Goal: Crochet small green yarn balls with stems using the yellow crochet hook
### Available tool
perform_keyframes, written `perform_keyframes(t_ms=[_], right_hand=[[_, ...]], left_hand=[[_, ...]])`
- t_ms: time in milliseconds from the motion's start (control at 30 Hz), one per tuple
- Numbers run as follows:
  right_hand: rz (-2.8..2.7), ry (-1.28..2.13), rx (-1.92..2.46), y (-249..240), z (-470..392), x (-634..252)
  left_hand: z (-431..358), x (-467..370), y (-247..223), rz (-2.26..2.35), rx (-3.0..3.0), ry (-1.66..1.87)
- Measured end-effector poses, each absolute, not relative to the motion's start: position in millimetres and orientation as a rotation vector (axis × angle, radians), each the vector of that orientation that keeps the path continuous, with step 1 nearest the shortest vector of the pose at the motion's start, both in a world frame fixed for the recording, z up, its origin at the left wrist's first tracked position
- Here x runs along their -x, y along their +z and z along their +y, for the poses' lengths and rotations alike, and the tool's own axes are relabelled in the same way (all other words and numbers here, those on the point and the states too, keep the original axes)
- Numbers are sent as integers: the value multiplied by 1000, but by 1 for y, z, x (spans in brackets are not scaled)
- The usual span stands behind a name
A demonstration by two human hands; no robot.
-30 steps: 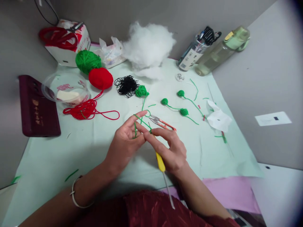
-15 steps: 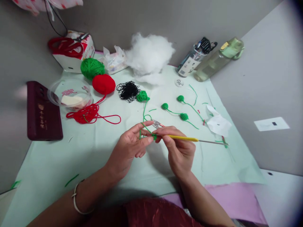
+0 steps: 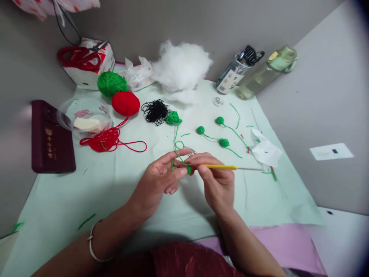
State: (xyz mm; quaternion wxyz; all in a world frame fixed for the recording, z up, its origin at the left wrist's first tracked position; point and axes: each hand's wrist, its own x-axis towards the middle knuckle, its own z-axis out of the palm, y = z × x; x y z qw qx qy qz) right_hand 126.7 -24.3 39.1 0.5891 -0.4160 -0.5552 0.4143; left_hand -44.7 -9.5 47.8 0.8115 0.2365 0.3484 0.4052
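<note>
Between thumb and fingers, my left hand (image 3: 161, 175) pinches a small piece of green crochet (image 3: 189, 169). Green yarn (image 3: 176, 142) runs over its raised forefinger, back to a small green yarn ball (image 3: 173, 117). My right hand (image 3: 218, 181) is closed around the yellow handle of a crochet hook (image 3: 221, 167). The hook's tip lies at the green piece, and its other metal end points right. Just behind the fingertips lie small metal snips (image 3: 190, 151), partly hidden by the hands. Several crocheted green balls (image 3: 224, 142) with yarn tails rest beyond my right hand.
Red yarn (image 3: 126, 103), a green skein (image 3: 112, 84), black yarn (image 3: 156, 112) and a clear tub (image 3: 86, 119) stand left. A phone (image 3: 53, 136) leans there. White stuffing (image 3: 183, 67) sits behind, a pen holder (image 3: 232, 75) and bottle (image 3: 266, 73) at back right, white paper (image 3: 266, 150) right.
The hook has shifted slightly left, its tip pushing farther past the green piece towards my left fingers. My right hand has moved a little left with it; my left hand stays nearly in place.
</note>
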Motion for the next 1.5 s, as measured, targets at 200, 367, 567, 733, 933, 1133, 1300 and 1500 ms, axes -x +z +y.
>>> perform_keyframes(t_ms=[200, 367, 567, 733, 933, 1133, 1300, 1500], right_hand=[[-1203, 1070, 974, 38, -26, -129], [-1658, 522, 1052, 36, -36, -129], [-1862, 215, 1098, 34, -41, -130], [-1357, 792, 986, 41, -28, -126], [-1552, 630, 1052, 38, -30, -121], [-1746, 321, 1094, 36, -35, -127], [-1291, 824, 1038, 41, -25, -128], [-1290, 974, 1010, 40, -24, -128]], left_hand=[[-8, 44, 47, 763, -517, 847], [-9, 45, 49, 861, -579, 917], [-10, 44, 48, 718, -402, 790], [-6, 47, 49, 768, -445, 855], [-12, 41, 47, 825, -557, 875], [-10, 42, 44, 778, -345, 807], [-7, 45, 48, 798, -396, 869], [-11, 43, 49, 785, -506, 854]])
